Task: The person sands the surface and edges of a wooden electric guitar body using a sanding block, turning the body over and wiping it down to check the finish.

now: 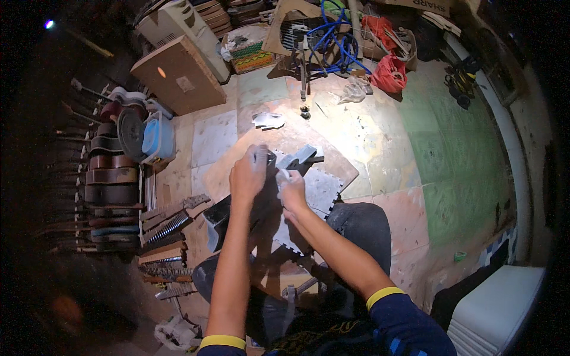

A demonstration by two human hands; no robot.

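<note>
Between my knees rests a dark, glossy piece (218, 215) with a pale blue-grey edge; its upper part is hidden by my left arm and shadow. My left hand (249, 172) is closed at its far end, with slightly blurred fingers; what they grip is hidden. Close beside it, my right hand (292, 191) pinches a small whitish folded piece (284, 174), too small to name surely. Just beyond the right fingers lies a blue-grey block-like part (298, 156) with a dark bar (317, 159) sticking out. Under the hands is a light grey foam mat (317, 190) with toothed edges.
Guitar bodies (111, 176) hang in a row at left, near a blue-and-white tub (158, 139). Guitar necks (169, 228) lie by my left knee. Crumpled white paper (268, 120), blue hose (332, 35) and a red bag (389, 74) lie ahead. A white plastic piece (499, 308) stands lower right.
</note>
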